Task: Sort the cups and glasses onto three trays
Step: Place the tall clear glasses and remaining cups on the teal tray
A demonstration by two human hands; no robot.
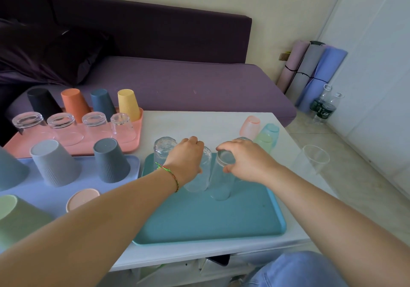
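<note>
On the teal tray (221,224) stand three upside-down tall clear glasses. My left hand (187,157) grips the middle glass (199,182) from above. My right hand (246,160) holds the top of the right glass (221,184). A third tall glass (163,150) stands just left of my left hand. The pink tray (135,140) carries inverted coloured cups and short clear glasses. The lilac tray (44,195) holds grey, green and peach cups upside down. Loose pastel cups (264,136) and one upright clear cup (315,160) sit on the table at the right.
The white table (199,125) ends close to the right of the clear cup. A purple sofa (177,82) runs behind it. Rolled mats (310,71) and water bottles (322,107) stand on the floor at the far right.
</note>
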